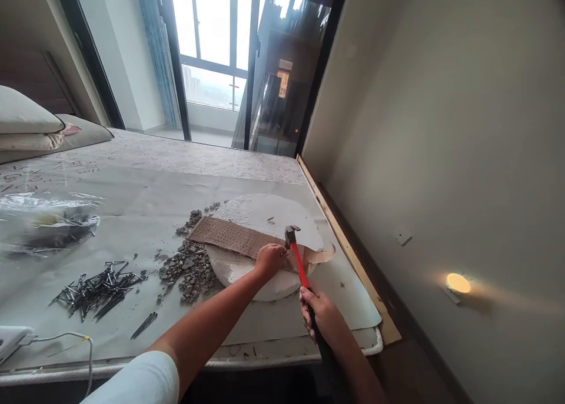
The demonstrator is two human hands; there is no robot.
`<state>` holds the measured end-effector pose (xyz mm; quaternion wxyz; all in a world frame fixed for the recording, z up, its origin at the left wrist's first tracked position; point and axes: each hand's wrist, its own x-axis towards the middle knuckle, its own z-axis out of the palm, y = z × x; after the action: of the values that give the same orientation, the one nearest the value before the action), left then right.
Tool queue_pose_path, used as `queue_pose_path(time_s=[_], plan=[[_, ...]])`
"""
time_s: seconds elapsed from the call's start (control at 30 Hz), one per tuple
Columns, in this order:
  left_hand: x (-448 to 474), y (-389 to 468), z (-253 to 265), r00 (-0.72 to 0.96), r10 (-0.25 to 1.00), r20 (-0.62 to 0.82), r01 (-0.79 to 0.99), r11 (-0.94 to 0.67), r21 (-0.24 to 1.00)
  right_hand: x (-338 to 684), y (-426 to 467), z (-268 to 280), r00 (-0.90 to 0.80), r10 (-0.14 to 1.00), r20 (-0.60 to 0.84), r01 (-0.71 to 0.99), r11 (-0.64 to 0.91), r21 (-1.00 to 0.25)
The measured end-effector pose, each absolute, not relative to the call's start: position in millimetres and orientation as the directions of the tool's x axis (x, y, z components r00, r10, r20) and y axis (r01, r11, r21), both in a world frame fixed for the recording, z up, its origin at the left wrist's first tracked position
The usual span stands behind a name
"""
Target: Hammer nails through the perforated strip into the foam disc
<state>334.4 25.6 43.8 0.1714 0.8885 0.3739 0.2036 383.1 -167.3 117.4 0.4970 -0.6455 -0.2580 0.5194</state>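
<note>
My right hand (324, 316) is wrapped around the black grip of a claw hammer (300, 266) with a red shaft and dark metal head. Its head hangs just beyond the fingertips of my left hand (270, 260). Those fingers are pinched together over a brown perforated strip (233, 235); whatever they hold is too small or hidden to make out. The strip lies across a round white slab (260, 283), its right end torn and curling up. Grey stone chips (189, 269) are heaped along the slab's left side.
Several dark nails (99, 289) lie in a pile at left, with a few more (144, 325) nearer me. A clear plastic bag (48, 224), a white power strip (13, 342) with a cable, and pillows (30, 122) are farther left. A wooden edge board (348, 248) and wall bound the right.
</note>
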Motion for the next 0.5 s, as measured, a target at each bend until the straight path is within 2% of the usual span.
queue_pose_path(time_s=[0.13, 0.27, 0.43, 0.5], plan=[[335, 26, 42, 0.652, 0.719, 0.24, 0.583, -0.678, 0.447, 384, -167, 117, 0.332, 0.878, -0.344, -0.187, -0.297, -0.937], [335, 27, 41, 0.648, 0.721, 0.246, 0.579, -0.676, 0.455, 383, -165, 117, 0.326, 0.858, -0.397, -0.185, -0.354, -0.917], [333, 25, 44, 0.665, 0.713, 0.223, 0.573, -0.678, 0.46, 384, -167, 111, 0.335, 0.877, -0.344, -0.216, -0.283, -0.934], [332, 23, 46, 0.662, 0.718, 0.217, 0.58, -0.674, 0.457, 388, -166, 104, 0.291, 0.882, -0.37, -0.215, -0.317, -0.924]])
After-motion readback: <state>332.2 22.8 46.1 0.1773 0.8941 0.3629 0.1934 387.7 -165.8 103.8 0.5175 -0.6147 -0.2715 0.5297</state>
